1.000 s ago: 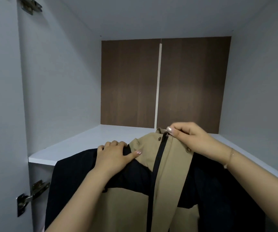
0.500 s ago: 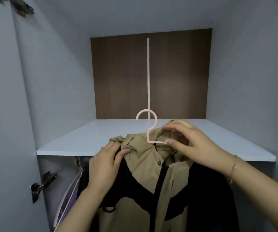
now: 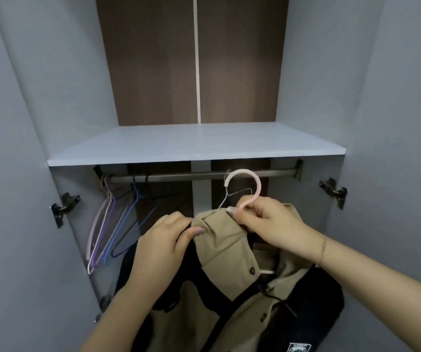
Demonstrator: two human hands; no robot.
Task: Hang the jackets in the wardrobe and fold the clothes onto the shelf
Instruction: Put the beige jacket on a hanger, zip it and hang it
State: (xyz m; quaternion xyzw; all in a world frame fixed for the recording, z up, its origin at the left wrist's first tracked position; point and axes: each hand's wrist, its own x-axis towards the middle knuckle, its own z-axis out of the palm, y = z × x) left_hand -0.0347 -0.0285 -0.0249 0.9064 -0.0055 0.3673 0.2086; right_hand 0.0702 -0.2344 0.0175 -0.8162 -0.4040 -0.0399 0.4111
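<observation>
Right hand pinches the neck of the smooth pink plastic hanger hook, just below the metal rail. Left hand fingers curl, gripping the soft tan-and-black fabric jacket at its bunched collar.

Empty wire hangers hang bunched at the rail's left end, door hinges flanking.

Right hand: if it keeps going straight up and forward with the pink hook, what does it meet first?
Likely the metal rail: the pink hook held by the right hand sits just before it, beside a wire hanger. Depth unclear.
</observation>
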